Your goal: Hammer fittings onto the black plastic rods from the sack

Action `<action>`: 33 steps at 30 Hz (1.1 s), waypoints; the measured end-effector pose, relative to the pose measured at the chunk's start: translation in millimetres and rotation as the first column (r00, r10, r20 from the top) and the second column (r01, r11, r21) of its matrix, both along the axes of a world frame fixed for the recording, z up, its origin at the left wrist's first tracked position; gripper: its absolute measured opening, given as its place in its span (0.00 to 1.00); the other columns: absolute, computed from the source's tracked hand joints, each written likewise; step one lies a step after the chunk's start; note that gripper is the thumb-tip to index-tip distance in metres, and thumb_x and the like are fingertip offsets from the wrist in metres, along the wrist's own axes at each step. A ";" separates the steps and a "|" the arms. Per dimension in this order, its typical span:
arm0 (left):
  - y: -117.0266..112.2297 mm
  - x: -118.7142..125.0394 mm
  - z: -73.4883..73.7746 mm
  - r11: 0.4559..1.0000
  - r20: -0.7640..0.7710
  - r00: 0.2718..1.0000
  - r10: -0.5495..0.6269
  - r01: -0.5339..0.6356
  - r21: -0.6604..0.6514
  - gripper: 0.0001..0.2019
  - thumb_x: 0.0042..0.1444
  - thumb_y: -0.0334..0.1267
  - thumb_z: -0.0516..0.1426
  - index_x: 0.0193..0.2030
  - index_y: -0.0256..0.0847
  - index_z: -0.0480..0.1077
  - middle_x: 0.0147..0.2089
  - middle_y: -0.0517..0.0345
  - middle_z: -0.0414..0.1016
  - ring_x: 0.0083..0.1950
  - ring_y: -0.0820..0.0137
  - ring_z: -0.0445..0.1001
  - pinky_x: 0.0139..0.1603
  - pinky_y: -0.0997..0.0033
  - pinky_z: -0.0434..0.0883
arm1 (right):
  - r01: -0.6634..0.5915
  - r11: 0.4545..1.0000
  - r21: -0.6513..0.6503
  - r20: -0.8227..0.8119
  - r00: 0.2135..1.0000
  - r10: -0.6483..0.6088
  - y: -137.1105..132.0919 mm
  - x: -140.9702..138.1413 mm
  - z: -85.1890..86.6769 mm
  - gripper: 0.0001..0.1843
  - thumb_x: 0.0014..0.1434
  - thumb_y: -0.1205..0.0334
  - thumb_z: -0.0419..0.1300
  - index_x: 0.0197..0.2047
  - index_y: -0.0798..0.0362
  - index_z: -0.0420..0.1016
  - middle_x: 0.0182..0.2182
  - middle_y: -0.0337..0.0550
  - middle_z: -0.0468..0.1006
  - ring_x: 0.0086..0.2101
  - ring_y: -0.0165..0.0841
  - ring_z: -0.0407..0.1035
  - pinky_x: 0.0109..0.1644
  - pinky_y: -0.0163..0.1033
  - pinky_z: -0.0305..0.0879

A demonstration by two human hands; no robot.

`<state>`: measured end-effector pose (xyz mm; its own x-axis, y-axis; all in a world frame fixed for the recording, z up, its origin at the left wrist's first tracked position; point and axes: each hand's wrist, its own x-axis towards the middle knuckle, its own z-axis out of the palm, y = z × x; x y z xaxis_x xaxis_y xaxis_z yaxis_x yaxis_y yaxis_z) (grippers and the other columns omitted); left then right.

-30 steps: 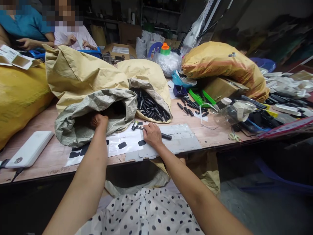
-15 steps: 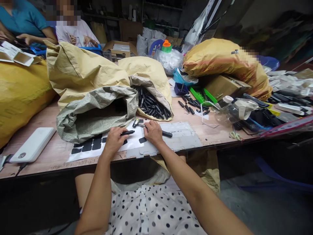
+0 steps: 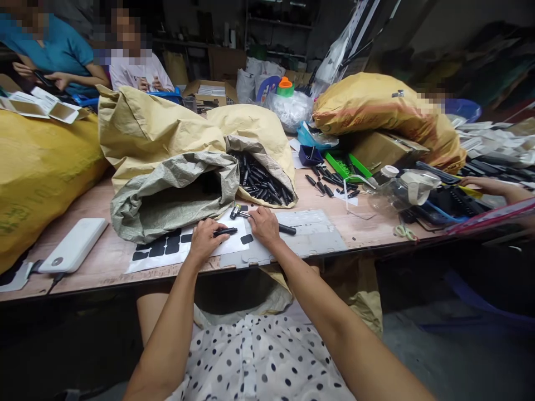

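My left hand (image 3: 204, 240) is closed on a slim black tube (image 3: 226, 231), shaped like a pen barrel, that points right above the tabletop sheets. My right hand (image 3: 264, 225) is wrapped round a small hammer (image 3: 287, 229); its metal head sticks out to the left and its black handle to the right. Under the left hand lies a white sheet (image 3: 184, 257) carrying several rounded black pads (image 3: 172, 245). A single black pad (image 3: 246, 239) sits between the hands. Beneath the right forearm is a flat grey board (image 3: 311, 234).
Behind my hands, an open sack (image 3: 267, 120) spills black tubes (image 3: 263, 181); a second sack (image 3: 167, 128) gapes beside it. A white power bank (image 3: 74, 245) lies left. Rightward are a green tray (image 3: 349, 167), a clear jug (image 3: 390, 195) and scissors (image 3: 405, 231). Two people sit opposite.
The view has swung slightly left. My left hand and the black tube have come a little closer to my right hand. Another person's hand now shows at the right edge.
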<state>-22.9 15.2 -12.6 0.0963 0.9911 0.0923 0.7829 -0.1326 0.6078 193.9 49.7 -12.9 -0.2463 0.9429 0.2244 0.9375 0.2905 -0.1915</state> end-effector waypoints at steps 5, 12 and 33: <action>0.4 -1.2 0.3 0.999 0.019 0.999 -0.031 0.031 -0.013 0.08 0.55 0.41 0.65 0.42 0.53 0.85 0.43 0.56 0.80 0.50 0.57 0.72 0.54 0.58 0.67 | -0.004 1.000 0.010 -0.068 0.998 0.005 -11.2 0.9 9.8 0.15 0.72 0.61 0.52 0.52 0.49 0.81 0.45 0.48 0.77 0.45 0.39 0.69 0.47 0.39 0.65; 1.7 -0.7 0.0 0.999 0.040 0.999 -0.020 0.021 -0.035 0.08 0.54 0.41 0.66 0.41 0.53 0.85 0.40 0.57 0.80 0.49 0.57 0.72 0.54 0.57 0.67 | -0.062 0.998 0.024 -0.212 0.975 0.065 -56.1 -5.7 13.3 0.19 0.73 0.61 0.51 0.61 0.43 0.77 0.43 0.41 0.79 0.42 0.34 0.74 0.43 0.33 0.67; 0.6 5.9 -0.2 0.999 0.087 0.996 0.014 -0.010 -0.040 0.08 0.51 0.39 0.66 0.38 0.54 0.85 0.40 0.58 0.81 0.49 0.57 0.71 0.56 0.56 0.65 | -0.053 0.997 0.052 -0.137 0.989 0.060 -80.6 7.4 11.3 0.23 0.71 0.65 0.54 0.63 0.38 0.77 0.38 0.40 0.78 0.38 0.32 0.74 0.37 0.31 0.66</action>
<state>-17.0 15.9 -12.8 0.0776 0.9951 0.0606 0.7280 -0.0981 0.6786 201.3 -30.9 -1.6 -0.2621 0.9156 0.3049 0.8848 0.3541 -0.3028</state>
